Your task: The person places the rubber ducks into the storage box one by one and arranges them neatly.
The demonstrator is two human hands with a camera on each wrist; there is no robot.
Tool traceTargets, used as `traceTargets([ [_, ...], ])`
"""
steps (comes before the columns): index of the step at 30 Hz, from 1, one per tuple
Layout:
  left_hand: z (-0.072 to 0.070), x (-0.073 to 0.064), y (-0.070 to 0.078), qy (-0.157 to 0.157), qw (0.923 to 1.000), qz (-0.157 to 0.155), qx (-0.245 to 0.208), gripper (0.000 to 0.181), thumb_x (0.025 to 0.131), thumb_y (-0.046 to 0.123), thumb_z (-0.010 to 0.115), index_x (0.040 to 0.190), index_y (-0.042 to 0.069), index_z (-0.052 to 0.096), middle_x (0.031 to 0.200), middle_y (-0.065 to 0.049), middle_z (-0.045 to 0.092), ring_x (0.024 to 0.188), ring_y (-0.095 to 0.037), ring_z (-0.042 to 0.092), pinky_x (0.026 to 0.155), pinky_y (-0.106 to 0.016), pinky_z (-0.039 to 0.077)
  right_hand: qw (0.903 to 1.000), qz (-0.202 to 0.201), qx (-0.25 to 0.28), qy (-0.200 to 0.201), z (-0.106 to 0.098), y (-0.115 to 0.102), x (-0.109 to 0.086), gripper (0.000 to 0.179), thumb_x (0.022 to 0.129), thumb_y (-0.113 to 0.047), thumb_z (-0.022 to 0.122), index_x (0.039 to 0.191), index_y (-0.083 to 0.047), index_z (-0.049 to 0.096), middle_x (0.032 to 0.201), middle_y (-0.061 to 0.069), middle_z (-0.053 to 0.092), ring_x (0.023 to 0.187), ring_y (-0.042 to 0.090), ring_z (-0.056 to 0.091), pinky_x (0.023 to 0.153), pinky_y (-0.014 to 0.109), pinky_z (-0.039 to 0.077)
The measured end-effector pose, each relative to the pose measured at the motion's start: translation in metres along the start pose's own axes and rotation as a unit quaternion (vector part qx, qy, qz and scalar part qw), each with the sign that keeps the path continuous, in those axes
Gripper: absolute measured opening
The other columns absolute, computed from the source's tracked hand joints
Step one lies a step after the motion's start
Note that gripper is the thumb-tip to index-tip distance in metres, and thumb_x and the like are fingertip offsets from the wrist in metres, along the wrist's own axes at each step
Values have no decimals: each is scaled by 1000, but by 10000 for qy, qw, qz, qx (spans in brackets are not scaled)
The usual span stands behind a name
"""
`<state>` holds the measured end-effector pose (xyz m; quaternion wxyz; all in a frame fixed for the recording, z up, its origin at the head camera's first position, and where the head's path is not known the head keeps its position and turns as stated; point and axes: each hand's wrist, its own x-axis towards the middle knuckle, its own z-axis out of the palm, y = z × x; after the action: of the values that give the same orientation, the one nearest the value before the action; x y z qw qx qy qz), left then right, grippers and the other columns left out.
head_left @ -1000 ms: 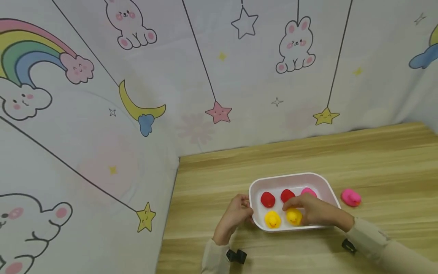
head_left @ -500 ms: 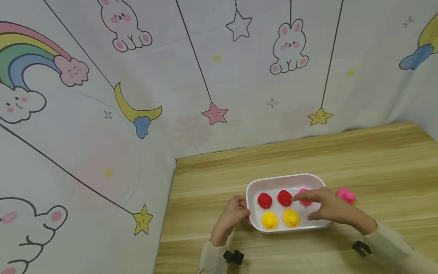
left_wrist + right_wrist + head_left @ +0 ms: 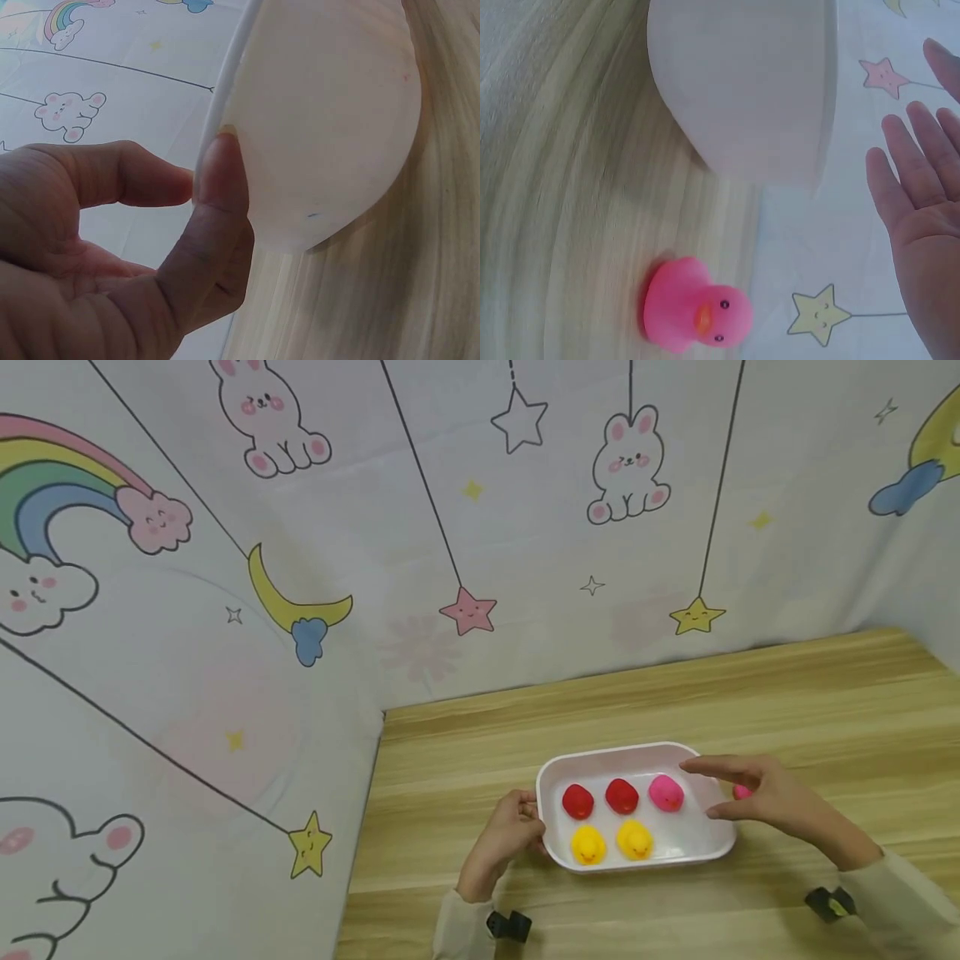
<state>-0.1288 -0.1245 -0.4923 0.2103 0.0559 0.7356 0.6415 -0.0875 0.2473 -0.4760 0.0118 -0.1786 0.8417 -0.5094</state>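
A white plastic tray (image 3: 678,850) sits on the wooden table. In its back row are two red toy ducks (image 3: 578,802) and one pink toy duck (image 3: 666,793); two yellow toy ducks (image 3: 588,844) are in front. My left hand (image 3: 504,835) pinches the tray's left rim between thumb and fingers, plain in the left wrist view. Over the tray's right end is my right hand (image 3: 772,802), fingers spread and holding nothing. Another pink toy duck (image 3: 694,304) stands on the table right of the tray, mostly hidden behind the right hand in the head view.
The wooden table (image 3: 465,760) extends behind and to the right of the tray. A white cloth (image 3: 525,552) with printed rabbits and stars hangs along the back and left. Black wrist cameras (image 3: 508,926) are worn at both cuffs.
My right hand has let go of the front yellow duck and moved right, out over the tray's right end. The left hand has stayed on the rim. The head view has shifted slightly.
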Motion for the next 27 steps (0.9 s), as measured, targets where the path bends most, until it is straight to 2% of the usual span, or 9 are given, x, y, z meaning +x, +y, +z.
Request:
traceTargets([
  [1, 0, 0, 0, -2, 10000, -5, -19, 50, 74, -13, 55, 122, -18, 45, 86, -13, 52, 61, -17, 55, 53, -37, 63, 10000, -33, 90, -22, -2, 1, -1, 56, 81, -5, 83, 134, -9, 65, 129, -1, 68, 119, -8, 53, 94, 20, 54],
  [3, 1, -1, 0, -17, 10000, -41, -31, 50, 74, -13, 56, 123, -18, 44, 86, -12, 52, 61, -17, 55, 54, -37, 63, 9997, -65, 230, -39, -6, 4, -3, 57, 81, -2, 82, 135, -5, 63, 130, 1, 67, 120, -7, 53, 95, 19, 52],
  [8, 3, -2, 2, -38, 10000, -46, -63, 50, 73, -13, 55, 122, -18, 44, 85, -9, 51, 61, -16, 56, 55, -38, 64, 9994, 158, 294, 103, -15, 10, -9, 58, 81, -3, 81, 136, -3, 62, 129, -10, 66, 116, -8, 56, 89, 20, 56],
  [10, 4, -2, 2, -46, 9999, -29, -86, 50, 73, -13, 55, 121, -19, 44, 84, -9, 51, 61, -16, 56, 55, -39, 64, 9984, 238, 479, 160, -18, 15, -11, 57, 83, 0, 79, 136, 1, 60, 128, -17, 65, 115, -6, 58, 84, 24, 60],
  [15, 5, -1, 2, -57, 9999, -57, -110, 50, 72, -14, 54, 121, -18, 44, 84, -9, 50, 60, -16, 55, 54, -36, 63, 9957, 153, 889, 205, -24, 26, -19, 53, 86, 9, 71, 136, 9, 55, 129, -19, 64, 116, -2, 60, 78, 30, 63],
  [22, 3, -1, 1, -66, 9999, 2, -81, 50, 73, -13, 54, 122, -18, 44, 85, -10, 50, 60, -16, 55, 52, -35, 63, 9985, 230, 276, 412, -36, 44, -32, 53, 85, 3, 76, 135, 4, 59, 130, -13, 65, 118, -9, 55, 87, 15, 55],
  [27, 2, 1, 0, -44, 10000, 43, -70, 50, 74, -13, 55, 122, -19, 44, 86, -10, 51, 60, -16, 55, 52, -36, 63, 9987, 273, 201, 385, -46, 58, -35, 56, 84, 3, 76, 137, 4, 58, 133, -17, 63, 121, -11, 52, 89, 13, 54],
])
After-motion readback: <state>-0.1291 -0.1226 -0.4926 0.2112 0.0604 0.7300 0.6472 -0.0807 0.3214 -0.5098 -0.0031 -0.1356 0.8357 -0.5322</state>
